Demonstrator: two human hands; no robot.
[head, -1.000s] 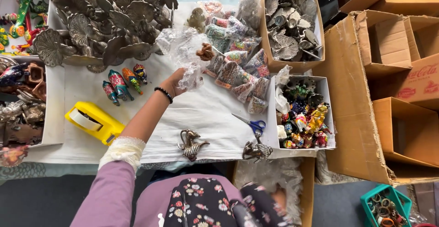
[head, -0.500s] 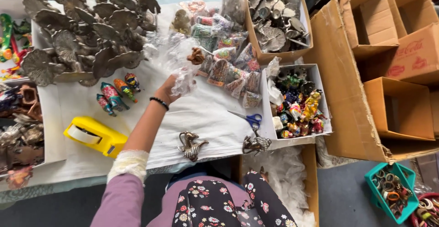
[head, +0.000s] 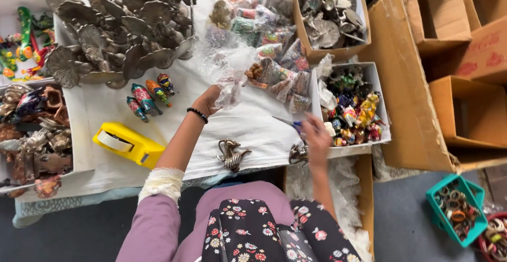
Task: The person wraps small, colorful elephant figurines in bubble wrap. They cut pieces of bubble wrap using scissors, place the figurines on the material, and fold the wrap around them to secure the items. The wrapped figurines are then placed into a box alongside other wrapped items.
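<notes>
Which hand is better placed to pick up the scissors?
Right. The right hand is already over the blue-handled scissors at the table's near edge, seemingly empty. The left hand grips a clear plastic bag farther left.

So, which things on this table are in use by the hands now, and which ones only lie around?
In use:
- left hand gripping a clear plastic bag
- right hand over the blue-handled scissors, near a metal bird figurine

Lying about:
- yellow tape dispenser
- painted elephant figurines
- metal leaf ornaments
- teal basket
</notes>
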